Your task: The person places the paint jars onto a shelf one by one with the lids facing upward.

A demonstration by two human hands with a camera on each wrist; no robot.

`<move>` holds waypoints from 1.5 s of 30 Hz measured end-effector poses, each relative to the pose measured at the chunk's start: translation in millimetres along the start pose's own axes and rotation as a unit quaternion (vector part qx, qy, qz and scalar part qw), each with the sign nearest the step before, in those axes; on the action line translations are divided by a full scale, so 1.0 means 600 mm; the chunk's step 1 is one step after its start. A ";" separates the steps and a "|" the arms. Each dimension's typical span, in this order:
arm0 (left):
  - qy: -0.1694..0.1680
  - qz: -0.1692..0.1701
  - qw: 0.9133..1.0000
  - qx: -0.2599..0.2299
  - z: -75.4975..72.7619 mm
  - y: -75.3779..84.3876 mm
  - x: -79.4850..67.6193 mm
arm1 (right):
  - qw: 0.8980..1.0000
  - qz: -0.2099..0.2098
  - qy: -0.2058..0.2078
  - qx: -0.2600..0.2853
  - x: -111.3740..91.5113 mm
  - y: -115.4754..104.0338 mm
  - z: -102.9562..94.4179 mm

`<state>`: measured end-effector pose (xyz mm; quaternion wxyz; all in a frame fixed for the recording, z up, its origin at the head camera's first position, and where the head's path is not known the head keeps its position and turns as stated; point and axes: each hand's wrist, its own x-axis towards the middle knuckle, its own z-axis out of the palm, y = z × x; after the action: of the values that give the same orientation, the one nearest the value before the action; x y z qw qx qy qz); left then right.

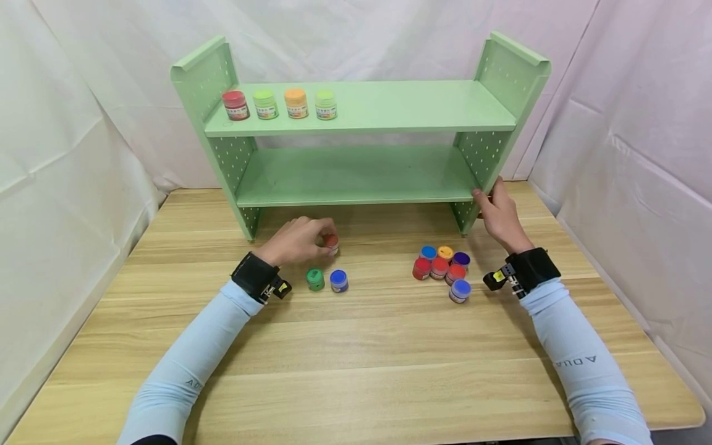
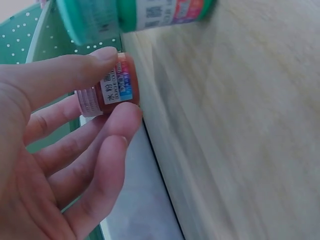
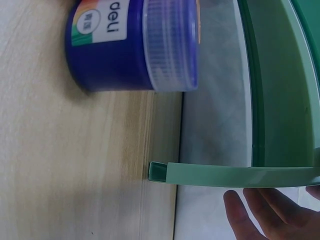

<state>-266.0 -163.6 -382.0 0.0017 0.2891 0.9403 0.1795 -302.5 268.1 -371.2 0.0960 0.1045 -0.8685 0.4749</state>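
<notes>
My left hand [image 1: 297, 240] pinches a small reddish-brown paint jar [image 1: 331, 241] between thumb and fingers, close over the table in front of the shelf. In the left wrist view the thumb lies on one side of the labelled jar [image 2: 116, 86], with fingertips on the other. Just nearer to me stand a green paint jar [image 1: 315, 280] and a blue paint jar [image 1: 339, 282]. My right hand [image 1: 503, 217] grips the right side panel of the green two-tier shelf [image 1: 356, 176], thumb at the inner front edge and fingers outside it.
On the top tier, toward its left end, stand a red jar [image 1: 236, 105], a light green jar [image 1: 265, 104], an orange jar [image 1: 296, 103] and another light green jar [image 1: 326, 105]. Several jars, among them a purple-blue one [image 1: 459, 291], cluster on the wooden table [image 1: 356, 371]. White cloth [image 1: 628, 161] hangs around.
</notes>
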 end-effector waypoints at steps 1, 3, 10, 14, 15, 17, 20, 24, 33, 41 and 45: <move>0.003 0.002 1.000 -0.001 -0.001 0.001 0.000 | 1.000 0.000 0.000 0.000 0.000 0.000 0.000; 0.010 0.007 1.000 -0.004 -0.004 0.004 0.000 | 1.000 -0.002 0.000 0.000 -0.001 0.001 0.000; 0.051 0.027 0.998 -0.007 -0.013 0.014 0.002 | 1.000 -0.003 0.003 -0.001 0.000 0.002 -0.001; 0.070 0.036 0.997 -0.010 -0.017 0.021 0.004 | 1.000 -0.004 0.005 -0.001 -0.001 0.001 -0.002; 0.075 0.039 0.996 -0.010 -0.018 0.022 0.004 | 1.000 -0.004 0.005 -0.002 -0.001 0.001 -0.003; 0.086 0.044 0.995 -0.009 -0.020 0.024 0.004 | 1.000 -0.004 0.005 -0.003 -0.001 0.000 -0.003; 0.108 0.056 0.993 -0.004 -0.022 0.029 0.005 | 1.000 -0.005 0.006 -0.005 -0.001 0.000 -0.004; 0.140 0.074 0.987 0.002 -0.026 0.036 0.006 | 1.000 -0.007 0.006 -0.002 -0.002 0.000 -0.005; 0.192 0.107 0.976 -0.007 -0.034 0.053 0.008 | 1.000 -0.004 0.002 -0.005 -0.002 0.000 -0.005; 0.235 0.126 0.963 -0.040 -0.054 0.071 0.019 | 1.000 -0.006 -0.001 0.002 -0.002 0.001 -0.002; 0.248 0.130 0.958 -0.059 -0.068 0.079 0.028 | 1.000 -0.008 -0.001 0.001 -0.002 0.000 -0.002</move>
<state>-258.8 -131.9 -326.0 -0.2380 0.3545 0.8532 0.2994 -301.0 268.9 -370.8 0.0990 0.1117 -0.8673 0.4749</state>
